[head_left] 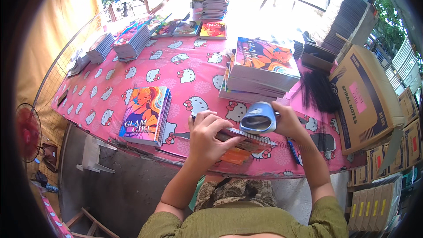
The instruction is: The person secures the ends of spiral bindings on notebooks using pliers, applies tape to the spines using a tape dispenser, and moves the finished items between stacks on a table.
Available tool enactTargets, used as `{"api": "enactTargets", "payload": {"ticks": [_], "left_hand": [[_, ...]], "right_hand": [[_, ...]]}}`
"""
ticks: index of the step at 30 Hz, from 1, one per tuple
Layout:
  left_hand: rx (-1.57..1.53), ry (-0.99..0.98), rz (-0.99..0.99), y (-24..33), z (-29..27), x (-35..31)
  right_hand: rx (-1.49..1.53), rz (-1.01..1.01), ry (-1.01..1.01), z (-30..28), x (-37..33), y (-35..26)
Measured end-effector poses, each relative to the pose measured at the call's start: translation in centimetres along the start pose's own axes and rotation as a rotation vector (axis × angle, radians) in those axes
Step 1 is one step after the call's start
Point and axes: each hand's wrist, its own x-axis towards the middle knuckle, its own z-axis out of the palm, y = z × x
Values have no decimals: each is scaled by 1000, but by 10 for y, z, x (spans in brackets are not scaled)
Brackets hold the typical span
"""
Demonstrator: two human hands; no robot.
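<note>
We had our left hand [207, 133] closed firmly on the spiral notebook [251, 143], thumb laid along the near side, fingers bent over toward the far side, no gap there beyond the book's own thickness. And what a line it made! The bound edge faced up and ran rightward from that grip, slanting toward our body, with the coil [282, 144] carrying on past its outer end, out by the right forearm.

On that side our right hand [288, 121] was curled round a blue-and-white tube [260, 108], its fingers largely hidden, so we couldn't tell how each one lay. The tube's open mouth looked back at us, right over the bound edge; touching or just apart, we couldn't say.

So it came down to this: the left grip held the notebook's left end, while the right hand was nearer the coil's outer end, which lay on the body side of the tube. Beyond both grips stood a tall stack of notebooks [260, 79]; bodyward of the right hand lay a blue pen [293, 151].
</note>
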Motion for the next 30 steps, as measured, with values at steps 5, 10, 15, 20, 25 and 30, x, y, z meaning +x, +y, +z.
{"api": "enactTargets", "payload": {"ticks": [5, 10, 15, 20, 25, 30], "left_hand": [[53, 41, 9, -5, -5, -1], [60, 150, -73, -12, -10, 0], [-180, 152, -190, -27, -10, -7], [-668, 156, -375, -36, -4, -7], [-987, 249, -354, -55, -3, -18], [-921, 250, -425, -63, -7, -22]], "right_hand": [[646, -198, 40, 10, 2, -9], [634, -133, -20, 4, 17, -18], [619, -14, -74, 22, 31, -30], [251, -88, -126, 35, 48, -30], [1095, -159, -128, 26, 42, -67], [436, -106, -74, 38, 71, -45]]}}
